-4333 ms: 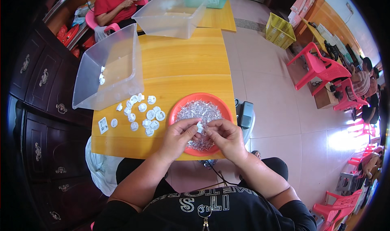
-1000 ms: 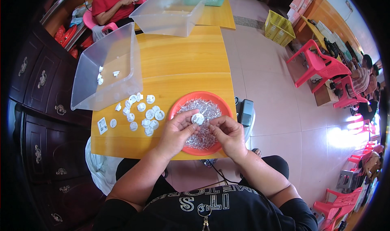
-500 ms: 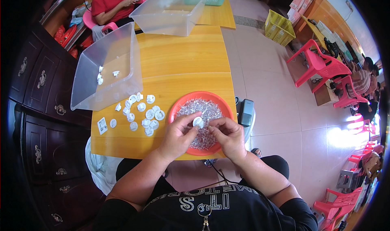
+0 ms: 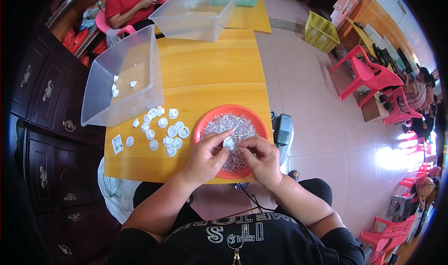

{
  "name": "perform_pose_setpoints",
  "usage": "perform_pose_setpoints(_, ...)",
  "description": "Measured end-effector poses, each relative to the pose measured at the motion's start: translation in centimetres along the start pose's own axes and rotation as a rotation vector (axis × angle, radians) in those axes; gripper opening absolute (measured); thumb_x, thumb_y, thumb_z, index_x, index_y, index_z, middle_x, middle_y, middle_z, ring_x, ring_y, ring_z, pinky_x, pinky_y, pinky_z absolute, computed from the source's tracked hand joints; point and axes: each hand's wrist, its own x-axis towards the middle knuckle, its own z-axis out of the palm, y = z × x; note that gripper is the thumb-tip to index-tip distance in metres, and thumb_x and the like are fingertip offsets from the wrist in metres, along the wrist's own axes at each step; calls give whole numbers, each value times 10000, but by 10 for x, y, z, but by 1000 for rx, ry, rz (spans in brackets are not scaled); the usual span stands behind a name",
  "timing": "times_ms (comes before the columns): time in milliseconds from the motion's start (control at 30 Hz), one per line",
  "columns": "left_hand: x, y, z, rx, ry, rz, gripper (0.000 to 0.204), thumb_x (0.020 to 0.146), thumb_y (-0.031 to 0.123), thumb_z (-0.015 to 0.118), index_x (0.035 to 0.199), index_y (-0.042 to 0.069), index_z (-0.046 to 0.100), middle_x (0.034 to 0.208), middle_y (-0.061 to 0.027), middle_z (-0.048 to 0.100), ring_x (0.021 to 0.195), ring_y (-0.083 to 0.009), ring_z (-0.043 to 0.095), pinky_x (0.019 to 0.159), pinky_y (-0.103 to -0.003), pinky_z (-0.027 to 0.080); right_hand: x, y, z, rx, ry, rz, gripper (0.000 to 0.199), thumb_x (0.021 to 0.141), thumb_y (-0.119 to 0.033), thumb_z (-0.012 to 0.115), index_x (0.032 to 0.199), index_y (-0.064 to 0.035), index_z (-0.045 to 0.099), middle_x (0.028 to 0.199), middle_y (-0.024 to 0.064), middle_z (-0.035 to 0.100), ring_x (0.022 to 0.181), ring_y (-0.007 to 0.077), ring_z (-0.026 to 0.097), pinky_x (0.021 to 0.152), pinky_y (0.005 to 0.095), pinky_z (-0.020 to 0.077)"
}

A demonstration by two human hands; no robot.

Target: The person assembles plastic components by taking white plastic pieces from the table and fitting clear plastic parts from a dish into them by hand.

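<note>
Over a round orange-red tray (image 4: 203, 121) full of small clear plastic pieces (image 4: 224, 123), my left hand (image 4: 206, 155) pinches a white round plastic part (image 4: 228, 142) between thumb and fingers. My right hand (image 4: 262, 156) is close on its right side, thumb and forefinger pressed together at the part's edge. Whatever sits between those right fingertips is too small to make out. Several more white round parts (image 4: 171, 131) lie loose on the yellow table (image 4: 210, 62), left of the tray.
A clear plastic bin (image 4: 100, 107) with a few white parts stands at the left, next to a printed label (image 4: 117, 144). Farther back are another clear bin (image 4: 186, 24) and a green basket (image 4: 247, 0). A co-worker in red (image 4: 126, 6) sits at the far left.
My right fingertips have shifted slightly left, closer to the white part. The left hand keeps its grip, the part turned a little.
</note>
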Motion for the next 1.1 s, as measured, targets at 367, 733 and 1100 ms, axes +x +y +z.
perform_pose_setpoints(367, 0, -3, 1, 43, 11, 67, 445, 871, -69, 544, 1303, 33, 561, 923, -16, 519, 774, -64, 484, 671, -201, 418, 1, -5, -1, -183, -2, -168, 130, 795, 60, 657, 905, -7, 679, 859, 93, 675, 726, 154, 635, 625, 251, 488)
perform_pose_setpoints(733, 1, -2, -2, 104, -31, 80, 445, 879, -54, 522, 1315, 29, 548, 912, -37, 524, 802, -94, 490, 701, -222, 416, 1, -6, -1, -236, -14, -330, 157, 744, 96, 653, 879, 17, 664, 844, 132, 670, 759, 246, 671, 662, 305, 531)
perform_pose_setpoints(1100, 0, -5, 1, -17, -30, 6, 404, 873, -20, 540, 1274, 21, 574, 873, -81, 567, 754, -136, 534, 693, -268, 451, 1, -6, -1, -232, -8, -272, 143, 768, 69, 659, 890, -1, 678, 844, 111, 678, 709, 197, 657, 610, 276, 513)
